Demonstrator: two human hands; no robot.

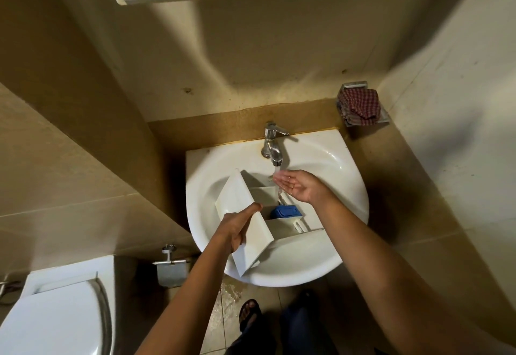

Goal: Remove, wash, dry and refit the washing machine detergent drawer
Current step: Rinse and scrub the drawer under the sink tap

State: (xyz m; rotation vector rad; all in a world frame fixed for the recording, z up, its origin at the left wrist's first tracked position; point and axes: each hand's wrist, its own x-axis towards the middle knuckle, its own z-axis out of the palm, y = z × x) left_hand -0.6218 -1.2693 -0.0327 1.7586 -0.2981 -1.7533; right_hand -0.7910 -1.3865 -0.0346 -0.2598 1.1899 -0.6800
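The white detergent drawer (252, 224) lies tilted in the white sink (329, 159), its front panel toward the left and a blue insert (286, 211) in one compartment. My left hand (237, 226) grips the front panel, thumb along its top edge. My right hand (298, 187) is cupped palm up under the chrome tap (273, 145), and running water falls past its fingertips into the drawer.
A red checked cloth (358, 106) sits in a metal holder on the wall at the back right. A toilet (53, 315) stands at the lower left with a paper holder (170, 268) beside it. Water wets the floor tiles (229, 299) below the sink.
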